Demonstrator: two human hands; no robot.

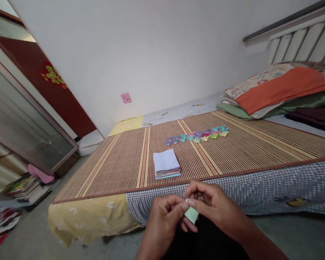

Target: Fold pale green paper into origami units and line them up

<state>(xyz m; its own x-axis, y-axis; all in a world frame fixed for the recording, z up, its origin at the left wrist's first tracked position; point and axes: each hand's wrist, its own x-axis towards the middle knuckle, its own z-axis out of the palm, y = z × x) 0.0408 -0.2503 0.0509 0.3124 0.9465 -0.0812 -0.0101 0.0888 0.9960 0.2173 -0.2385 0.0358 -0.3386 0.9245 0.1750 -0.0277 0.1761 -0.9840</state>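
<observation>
A small piece of pale green folded paper is pinched between both hands, just in front of the bed's near edge. My left hand grips its left side with thumb and fingers. From the right, my right hand holds the top of the paper, thumb tip close to the other thumb. A crease runs down the paper, which narrows to a point at the bottom. Beyond the hands, a stack of coloured paper sheets with a white one on top lies on the mat. Farther back sit rows of small folded paper boats in several colours.
A striped bamboo mat covers the bed over a checked and yellow sheet. Pillows and an orange cloth are piled at the right, below a radiator. Books stand low at the left by a glazed door.
</observation>
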